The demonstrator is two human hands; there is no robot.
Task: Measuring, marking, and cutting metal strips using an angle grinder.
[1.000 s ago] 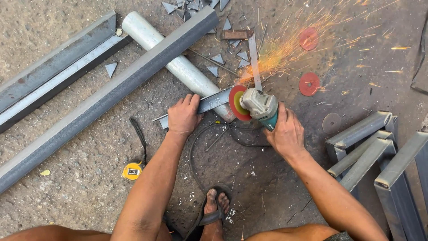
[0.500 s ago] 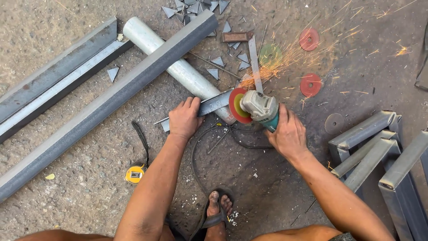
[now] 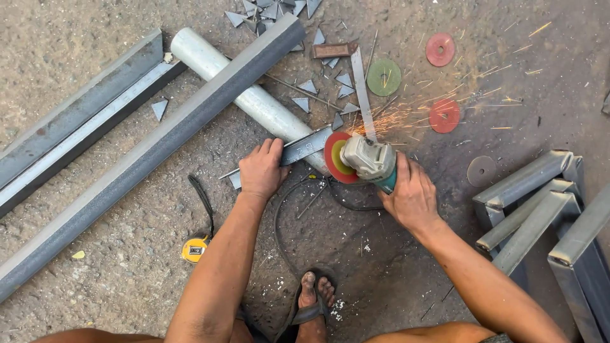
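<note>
My left hand presses a short steel angle piece down against a white pipe on the ground. My right hand grips a grey and teal angle grinder. Its red cutting disc meets the right end of the angle piece. Orange sparks fly up and to the right. The grinder's black cable loops on the ground between my arms.
Long steel angle bars lie diagonally at left. Cut angle sections are stacked at right. Spare discs, red, green and grey, lie beyond. Triangular offcuts, a yellow tape measure and my sandalled foot are nearby.
The spark stream has thinned and lowered, now spraying flatter to the right. Both hands and the grinder hold nearly the same position on the angle piece.
</note>
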